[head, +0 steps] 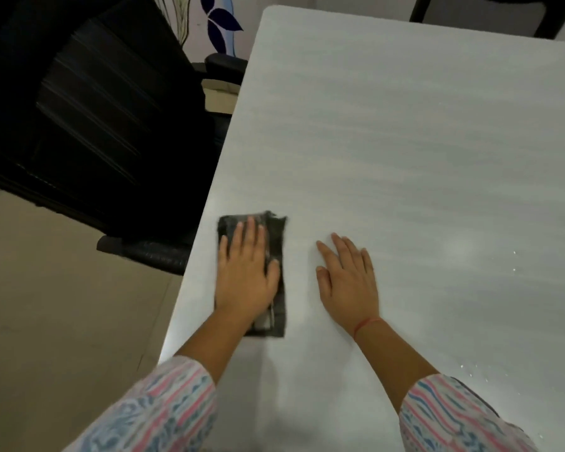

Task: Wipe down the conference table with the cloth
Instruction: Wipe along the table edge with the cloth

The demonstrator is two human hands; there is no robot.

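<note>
dark grey cloth (276, 243), seemingly whitish table (405, 141)

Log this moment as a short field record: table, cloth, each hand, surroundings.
table: white table, its left edge and far corner in view
cloth: dark cloth, a folded oblong lying flat near the table's left edge
left hand: left hand flat on the cloth, fingers straight, pressing it down
right hand: right hand flat on bare tabletop beside the cloth, not touching it; red thread at the wrist
surroundings: black chair left of the table, second chair at the far end
</note>
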